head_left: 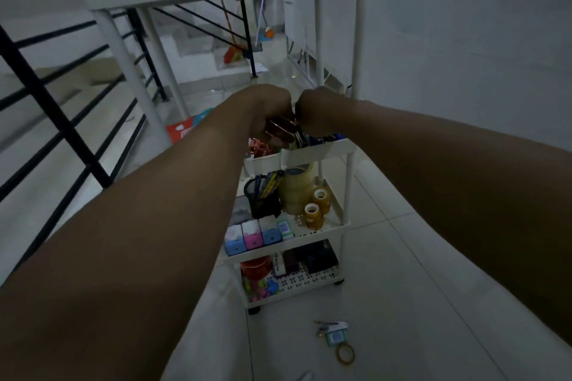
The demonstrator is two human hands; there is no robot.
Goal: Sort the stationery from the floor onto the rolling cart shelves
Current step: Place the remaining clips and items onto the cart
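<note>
Both hands, the left hand (263,108) and right hand (322,108), pinch a brown tape roll (280,130) above the cart's top shelf (322,153) at frame centre; a loose pinch could drop it to the floor.

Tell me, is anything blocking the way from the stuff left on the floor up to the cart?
Nothing visible blocks it. The tape ring and the small pile beside it lie on bare floor, just in front of the cart. Both hands, left hand and right hand, are busy above the top shelf.
</note>
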